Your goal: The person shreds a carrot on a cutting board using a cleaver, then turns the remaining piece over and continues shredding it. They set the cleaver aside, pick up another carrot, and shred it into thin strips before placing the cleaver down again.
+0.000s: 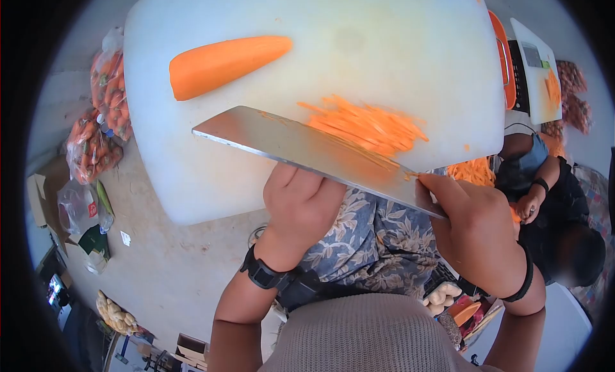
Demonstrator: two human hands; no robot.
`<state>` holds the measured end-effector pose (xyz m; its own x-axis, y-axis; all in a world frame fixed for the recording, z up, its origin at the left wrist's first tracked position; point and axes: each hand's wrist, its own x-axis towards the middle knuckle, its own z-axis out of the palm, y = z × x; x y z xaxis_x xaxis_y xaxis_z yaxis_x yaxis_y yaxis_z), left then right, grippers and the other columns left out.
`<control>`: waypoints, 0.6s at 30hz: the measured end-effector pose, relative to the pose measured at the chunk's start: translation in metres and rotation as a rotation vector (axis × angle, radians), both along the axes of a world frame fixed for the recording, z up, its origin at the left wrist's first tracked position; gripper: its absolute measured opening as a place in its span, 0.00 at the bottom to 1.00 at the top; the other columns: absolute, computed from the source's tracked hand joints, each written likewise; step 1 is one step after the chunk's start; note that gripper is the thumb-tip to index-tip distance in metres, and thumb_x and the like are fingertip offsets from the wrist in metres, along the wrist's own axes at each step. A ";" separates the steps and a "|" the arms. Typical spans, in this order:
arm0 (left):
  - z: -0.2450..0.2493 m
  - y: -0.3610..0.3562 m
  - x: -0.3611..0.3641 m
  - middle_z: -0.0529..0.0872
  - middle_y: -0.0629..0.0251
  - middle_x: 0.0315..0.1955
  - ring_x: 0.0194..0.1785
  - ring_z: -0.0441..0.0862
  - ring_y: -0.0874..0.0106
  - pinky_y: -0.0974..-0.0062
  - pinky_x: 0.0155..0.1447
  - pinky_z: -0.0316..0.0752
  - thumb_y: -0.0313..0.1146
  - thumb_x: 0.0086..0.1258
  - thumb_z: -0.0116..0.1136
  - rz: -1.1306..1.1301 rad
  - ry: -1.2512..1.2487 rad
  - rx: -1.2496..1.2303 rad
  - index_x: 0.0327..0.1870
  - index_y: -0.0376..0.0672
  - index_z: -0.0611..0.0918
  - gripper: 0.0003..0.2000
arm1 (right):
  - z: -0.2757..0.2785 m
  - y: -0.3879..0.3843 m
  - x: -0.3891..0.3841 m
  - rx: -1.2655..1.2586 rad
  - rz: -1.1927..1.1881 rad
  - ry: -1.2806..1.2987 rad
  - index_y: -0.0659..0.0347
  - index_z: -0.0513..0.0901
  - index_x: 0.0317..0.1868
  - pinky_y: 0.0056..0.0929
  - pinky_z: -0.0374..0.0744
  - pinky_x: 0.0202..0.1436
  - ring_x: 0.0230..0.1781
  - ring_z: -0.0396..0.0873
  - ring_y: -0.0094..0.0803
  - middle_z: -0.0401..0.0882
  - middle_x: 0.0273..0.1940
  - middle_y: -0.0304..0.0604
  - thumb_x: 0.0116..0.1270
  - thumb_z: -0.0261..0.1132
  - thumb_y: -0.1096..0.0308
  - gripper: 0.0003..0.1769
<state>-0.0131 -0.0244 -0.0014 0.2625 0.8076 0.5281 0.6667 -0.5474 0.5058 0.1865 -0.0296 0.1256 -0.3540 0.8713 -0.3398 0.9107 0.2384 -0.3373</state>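
Concrete floor point(166, 269) below — bagged carrots point(109, 90) left of white cutting board point(384, 45).

Grips the right end of the knife point(301, 145) in the right hand point(477, 234), fingers closed tight, a fingertip touching the blade, and holds the left hand point(301, 205) curled in a loose fist just below the knife, both forearms bare.

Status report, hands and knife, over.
Right hand gripping knife at its handle end. Left hand curled at board edge, fingers hidden behind blade. Carrot strips beside blade; carrot piece lies apart.
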 end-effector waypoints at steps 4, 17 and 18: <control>0.001 -0.001 -0.002 0.85 0.66 0.35 0.41 0.82 0.64 0.73 0.45 0.79 0.23 0.39 0.61 -0.006 -0.026 -0.003 0.30 0.41 0.87 0.13 | -0.004 -0.004 0.005 0.011 0.013 -0.100 0.63 0.78 0.45 0.40 0.75 0.28 0.25 0.79 0.47 0.77 0.25 0.49 0.45 0.63 0.84 0.22; 0.004 0.004 0.003 0.84 0.64 0.35 0.42 0.81 0.63 0.71 0.45 0.79 0.23 0.41 0.62 -0.017 -0.040 0.022 0.30 0.38 0.85 0.11 | -0.030 0.019 -0.009 0.000 0.041 -0.026 0.64 0.78 0.42 0.42 0.77 0.31 0.26 0.80 0.50 0.79 0.26 0.50 0.47 0.64 0.81 0.18; 0.003 0.006 0.005 0.83 0.63 0.35 0.41 0.81 0.62 0.71 0.44 0.79 0.23 0.42 0.62 -0.015 -0.045 0.036 0.30 0.38 0.85 0.10 | -0.028 0.019 -0.008 0.011 0.048 -0.026 0.64 0.78 0.42 0.42 0.77 0.31 0.26 0.80 0.50 0.79 0.26 0.50 0.47 0.64 0.81 0.18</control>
